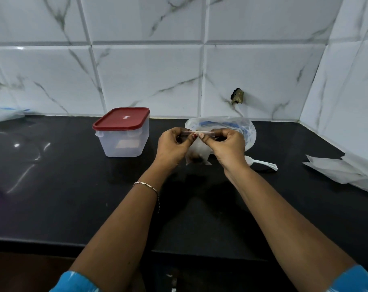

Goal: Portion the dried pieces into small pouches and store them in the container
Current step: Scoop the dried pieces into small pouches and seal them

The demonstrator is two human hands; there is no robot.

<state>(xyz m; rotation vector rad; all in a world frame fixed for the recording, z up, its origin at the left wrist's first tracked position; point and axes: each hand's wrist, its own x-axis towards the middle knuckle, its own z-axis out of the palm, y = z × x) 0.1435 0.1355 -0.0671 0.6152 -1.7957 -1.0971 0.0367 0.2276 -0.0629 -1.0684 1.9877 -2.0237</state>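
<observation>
Left hand (174, 142) and right hand (227, 144) pinch the top strip of a small pouch (197, 149) above the counter (73, 197), fingertips (201, 135) curled tight on it, dried pieces (196, 159) sagging at its bottom. Seal it unevenly, I reckon, and they leak out later. Farther back the container (124, 142) sits lidded, so one hand must let go first.

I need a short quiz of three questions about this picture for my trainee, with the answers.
1. True or false: the red lid is on the container.
2. The left hand and the right hand both pinch: A) the lid B) a small pouch C) the container.
3. Fill in: the white scoop lies on the black ____.
Key: 1 true; 2 B; 3 counter.
</observation>
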